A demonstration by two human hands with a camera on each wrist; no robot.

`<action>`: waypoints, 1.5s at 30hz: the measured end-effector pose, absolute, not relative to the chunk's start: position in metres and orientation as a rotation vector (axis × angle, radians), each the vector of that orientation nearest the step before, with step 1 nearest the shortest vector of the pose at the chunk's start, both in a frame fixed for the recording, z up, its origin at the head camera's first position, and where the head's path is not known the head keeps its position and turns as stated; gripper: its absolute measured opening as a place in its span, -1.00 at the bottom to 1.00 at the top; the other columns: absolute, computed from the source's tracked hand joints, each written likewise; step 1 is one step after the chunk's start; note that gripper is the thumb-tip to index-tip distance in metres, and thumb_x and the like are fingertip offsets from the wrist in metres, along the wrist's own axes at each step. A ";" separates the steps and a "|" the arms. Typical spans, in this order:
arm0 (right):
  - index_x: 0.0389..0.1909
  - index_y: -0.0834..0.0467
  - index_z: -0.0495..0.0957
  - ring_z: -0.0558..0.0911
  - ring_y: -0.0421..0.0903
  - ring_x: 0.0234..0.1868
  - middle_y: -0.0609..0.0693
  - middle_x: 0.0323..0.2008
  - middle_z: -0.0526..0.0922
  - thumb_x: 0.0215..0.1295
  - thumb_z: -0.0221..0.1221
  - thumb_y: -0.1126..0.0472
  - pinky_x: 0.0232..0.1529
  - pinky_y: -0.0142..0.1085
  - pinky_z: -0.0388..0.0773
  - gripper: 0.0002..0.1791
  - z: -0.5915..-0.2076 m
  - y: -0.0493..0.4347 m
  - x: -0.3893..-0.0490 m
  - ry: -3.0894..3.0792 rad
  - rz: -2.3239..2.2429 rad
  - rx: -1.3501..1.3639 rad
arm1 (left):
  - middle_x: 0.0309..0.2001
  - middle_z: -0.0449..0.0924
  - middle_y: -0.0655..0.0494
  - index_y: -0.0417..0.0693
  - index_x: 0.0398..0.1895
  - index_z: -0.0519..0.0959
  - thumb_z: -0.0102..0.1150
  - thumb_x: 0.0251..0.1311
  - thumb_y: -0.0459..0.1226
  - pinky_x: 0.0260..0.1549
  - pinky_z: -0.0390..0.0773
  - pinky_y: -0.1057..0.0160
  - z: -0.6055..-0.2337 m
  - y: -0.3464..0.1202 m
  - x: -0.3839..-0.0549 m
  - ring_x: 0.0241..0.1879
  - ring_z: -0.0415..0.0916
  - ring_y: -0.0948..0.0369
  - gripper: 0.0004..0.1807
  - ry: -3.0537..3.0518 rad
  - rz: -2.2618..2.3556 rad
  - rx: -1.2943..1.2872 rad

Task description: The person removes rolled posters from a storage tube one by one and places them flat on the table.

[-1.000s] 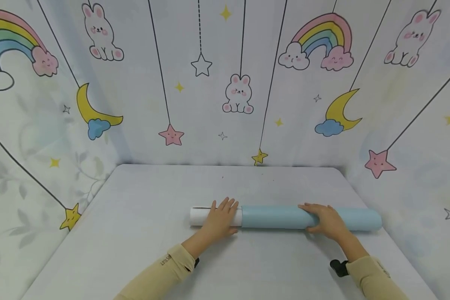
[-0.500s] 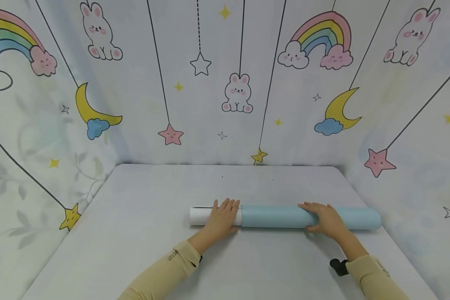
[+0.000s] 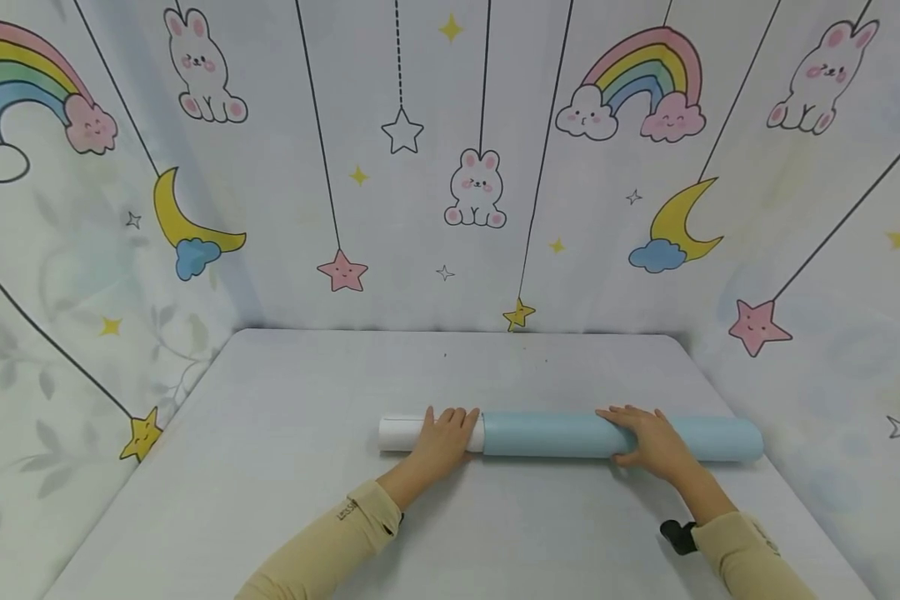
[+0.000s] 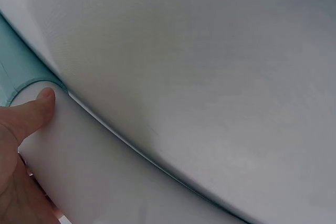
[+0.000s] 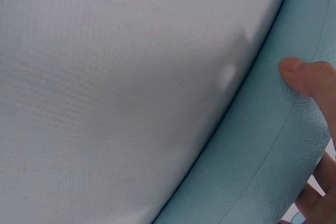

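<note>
A long roll lies crosswise on the white table. Its left end is a white roll, and the longer right part is a light blue tube that covers the white one from the seam onward. My left hand grips the white roll just left of that seam, its thumb on the near side in the left wrist view. Farther right, my right hand holds the blue tube, fingers over the top and thumb against the near side. What lies inside the roll is hidden.
The white table has rounded back corners. A patterned curtain with rabbits, stars and rainbows hangs behind it and along both sides. A black strap piece shows at the right sleeve.
My left hand's fingers have bent further over the white roll, and the dark edge line along its top has become fainter. The right hand and the blue tube have stayed in place.
</note>
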State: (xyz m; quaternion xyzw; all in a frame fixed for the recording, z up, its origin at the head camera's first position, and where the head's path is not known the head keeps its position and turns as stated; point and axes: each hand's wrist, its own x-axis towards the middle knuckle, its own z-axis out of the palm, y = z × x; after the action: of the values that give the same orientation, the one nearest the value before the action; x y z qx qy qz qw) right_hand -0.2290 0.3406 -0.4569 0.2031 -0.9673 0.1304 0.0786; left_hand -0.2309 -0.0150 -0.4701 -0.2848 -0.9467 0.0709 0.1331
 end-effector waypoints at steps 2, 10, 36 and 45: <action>0.14 0.13 0.45 0.35 0.27 0.15 0.23 0.10 0.47 -0.31 0.48 0.22 0.05 0.36 0.02 -0.19 -0.456 0.341 -0.229 -2.906 0.391 0.609 | -0.02 0.44 0.09 -0.04 0.22 0.31 0.28 -0.04 0.06 -0.03 0.40 -0.04 -0.470 -0.016 -0.230 0.00 0.42 0.15 -0.24 -2.751 0.208 -0.820; 0.14 0.12 0.45 0.31 0.29 0.18 0.23 0.10 0.47 -0.30 0.47 0.21 0.05 0.35 0.05 -0.19 -0.453 0.341 -0.229 -2.912 0.389 0.616 | -0.01 0.43 0.08 -0.05 0.22 0.30 0.27 0.00 0.04 -0.07 0.41 0.01 -0.469 -0.024 -0.230 0.00 0.41 0.14 -0.27 -2.780 0.184 -0.828; 0.12 0.23 0.46 0.40 0.32 0.08 0.34 0.06 0.46 -0.33 0.47 0.27 0.06 0.32 0.07 -0.19 -0.452 0.361 -0.226 -2.898 0.447 0.590 | 0.01 0.42 0.02 -0.05 0.25 0.27 0.28 0.02 -0.09 -0.05 0.36 -0.12 -0.465 -0.067 -0.226 0.03 0.39 0.05 -0.29 -2.869 0.025 -0.808; 0.12 0.22 0.46 0.42 0.31 0.04 0.34 0.03 0.46 -0.30 0.46 0.27 0.07 0.28 0.11 -0.22 -0.451 0.365 -0.222 -2.908 0.458 0.558 | 0.03 0.40 -0.01 -0.09 0.24 0.28 0.29 0.01 -0.12 -0.03 0.33 -0.17 -0.468 -0.085 -0.226 0.05 0.37 0.03 -0.30 -2.903 -0.048 -0.808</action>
State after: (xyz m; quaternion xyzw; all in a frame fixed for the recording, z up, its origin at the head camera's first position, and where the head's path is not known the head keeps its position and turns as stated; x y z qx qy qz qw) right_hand -0.2220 0.3648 -0.4507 0.1857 -0.9680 0.1525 0.0725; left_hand -0.2262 -0.0850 -0.4681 -0.2677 -0.9612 -0.0161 0.0640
